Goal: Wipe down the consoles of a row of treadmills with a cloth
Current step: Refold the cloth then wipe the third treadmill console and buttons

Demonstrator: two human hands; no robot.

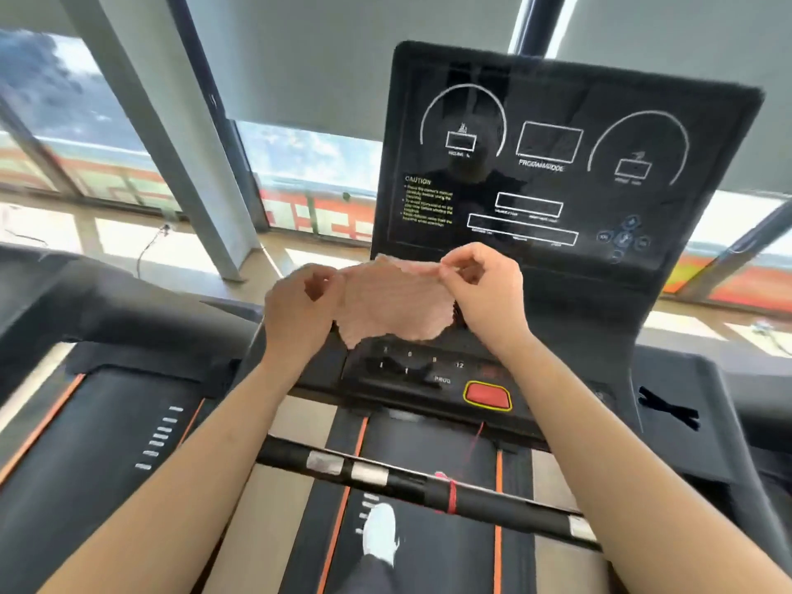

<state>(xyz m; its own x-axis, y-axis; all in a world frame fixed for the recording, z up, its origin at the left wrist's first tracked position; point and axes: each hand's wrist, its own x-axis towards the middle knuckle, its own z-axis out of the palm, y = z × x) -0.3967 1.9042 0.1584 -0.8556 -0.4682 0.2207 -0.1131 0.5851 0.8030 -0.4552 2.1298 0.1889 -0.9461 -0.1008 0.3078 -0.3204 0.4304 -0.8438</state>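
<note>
A pale pink cloth (392,300) hangs spread between my two hands, in front of the lower edge of the treadmill console (557,165). My left hand (298,308) grips the cloth's left edge with curled fingers. My right hand (484,285) pinches its upper right corner between thumb and fingers. The console is a tall black glossy panel with white dial outlines and a caution text. Below it lies the button panel (428,370) with number keys and a red stop button (487,395). The cloth hides part of that panel's top.
A black handlebar (428,486) with silver grip sensors and a red cord crosses below my forearms. My white shoe (379,533) stands on the belt. Another treadmill (98,422) is at the left. Windows with grey blinds and a slanted pillar (171,135) stand behind.
</note>
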